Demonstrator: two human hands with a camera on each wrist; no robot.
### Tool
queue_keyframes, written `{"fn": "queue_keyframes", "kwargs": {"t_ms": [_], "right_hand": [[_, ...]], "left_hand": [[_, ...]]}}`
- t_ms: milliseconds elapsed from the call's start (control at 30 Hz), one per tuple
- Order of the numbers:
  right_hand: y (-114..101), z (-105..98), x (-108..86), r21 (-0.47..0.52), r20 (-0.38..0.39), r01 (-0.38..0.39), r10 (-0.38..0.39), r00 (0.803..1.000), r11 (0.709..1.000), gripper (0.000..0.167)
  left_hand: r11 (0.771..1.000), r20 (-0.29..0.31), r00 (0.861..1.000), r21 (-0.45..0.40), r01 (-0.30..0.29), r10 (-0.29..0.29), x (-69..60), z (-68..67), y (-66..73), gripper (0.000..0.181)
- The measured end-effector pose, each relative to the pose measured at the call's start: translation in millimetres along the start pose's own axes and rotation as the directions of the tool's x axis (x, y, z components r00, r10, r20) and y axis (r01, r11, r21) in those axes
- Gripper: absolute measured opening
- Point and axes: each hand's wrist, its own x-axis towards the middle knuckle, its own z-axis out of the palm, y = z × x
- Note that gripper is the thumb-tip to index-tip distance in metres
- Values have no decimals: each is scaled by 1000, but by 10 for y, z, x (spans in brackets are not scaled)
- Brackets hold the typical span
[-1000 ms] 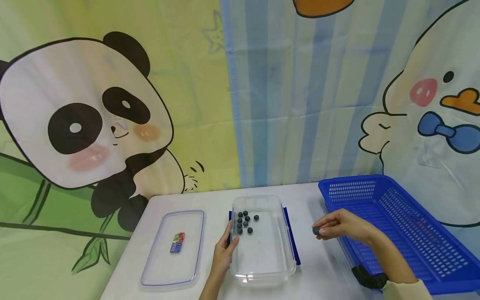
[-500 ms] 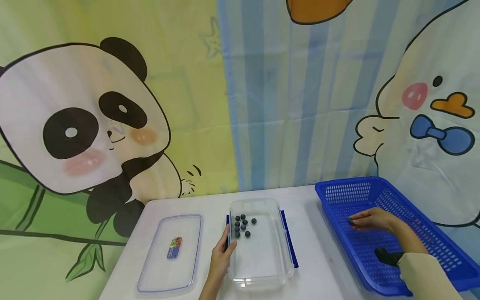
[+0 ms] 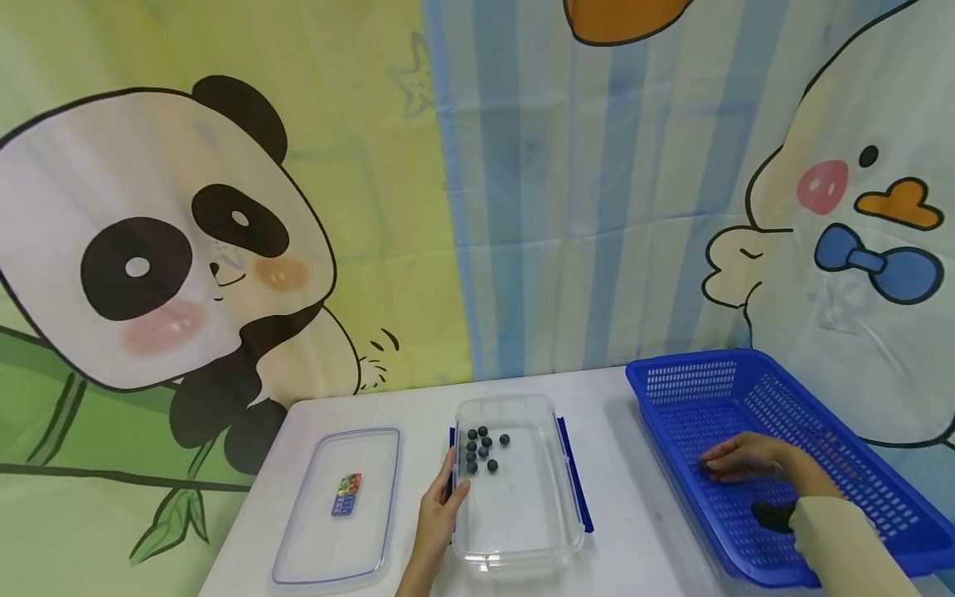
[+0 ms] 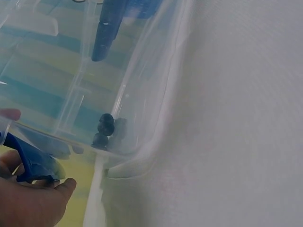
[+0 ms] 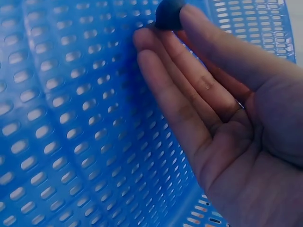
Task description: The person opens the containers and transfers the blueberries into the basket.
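Note:
My right hand (image 3: pixel 753 458) is low inside the blue basket (image 3: pixel 880 506), pinching a dark round ball (image 5: pixel 169 14) between thumb and fingertips, as the right wrist view shows. With its thumb over the rim, my left hand (image 3: pixel 438 510) grips the left side of the clear plastic box (image 3: pixel 522 514). In the left wrist view, that hand (image 4: pixel 33 198) has its fingers about a blue side latch (image 4: pixel 35 163). Several dark balls (image 3: pixel 483 452) lie in the box's far left part.
A clear lid (image 3: pixel 373 531) with a blue edge and a small coloured label (image 3: pixel 346 495) lies flat on the white table (image 3: pixel 619 464), left of the box. Behind the table hangs a curtain (image 3: pixel 537 191) with cartoon figures.
My right hand has moved right with the ball, from beside the basket to inside it, then slightly lower. My left hand keeps its grip on the box.

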Motion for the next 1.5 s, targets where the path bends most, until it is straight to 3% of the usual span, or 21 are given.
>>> {"fn": "queue_keyframes", "kwargs": {"t_ms": [167, 367, 467, 567, 700, 833, 967, 1100, 1167, 1233, 1333, 1500], "right_hand": [[-13, 10, 3, 7, 0, -23, 23, 1000, 1000, 28], [-49, 15, -11, -19, -71, -43, 41, 997, 999, 27], [-123, 17, -49, -45, -92, -3, -1, 996, 999, 30], [-281, 28, -108, -62, -114, 66, -73, 991, 996, 36], [-624, 136, -164, -90, -169, 164, -177, 970, 982, 43], [-1073, 466, -106, -60, -217, 244, -251, 943, 968, 46], [-1440, 992, 120, -23, -260, 344, -338, 905, 939, 44], [-1646, 1584, 435, -13, -282, 439, -424, 861, 898, 38], [-1706, 1863, 578, 24, -285, 465, -440, 852, 885, 36], [-1742, 2109, 703, 65, -280, 464, -430, 858, 884, 33], [-1758, 2393, 859, 106, -258, 429, -392, 883, 897, 28], [-1722, 2668, 1088, 111, -270, 322, -283, 920, 940, 20]], "left_hand": [[1000, 7, 1000, -21, 3, -2, -7, -7, 24, 63], [999, 14, 1000, -37, 5, -5, -95, 14, 264, 62], [1000, 13, 1000, -27, 1, -1, -138, 21, 336, 62], [999, 7, 1000, -38, -3, 3, -102, 2, 226, 61], [999, -4, 1000, -42, -7, 7, -29, -22, 41, 60], [999, -17, 1000, -36, -19, 19, -20, -27, 16, 58], [999, -18, 1000, -43, -19, 18, -19, -22, 28, 60], [998, -3, 1000, -57, -19, 19, -21, -10, 28, 61], [998, 1, 1000, -52, -21, 22, -28, -5, 21, 60], [999, 11, 999, -42, -30, 31, -34, -3, 7, 60], [999, 24, 999, -27, -41, 42, -37, -1, -3, 60], [997, 26, 997, -22, -76, 76, -17, -6, -10, 59]]}}
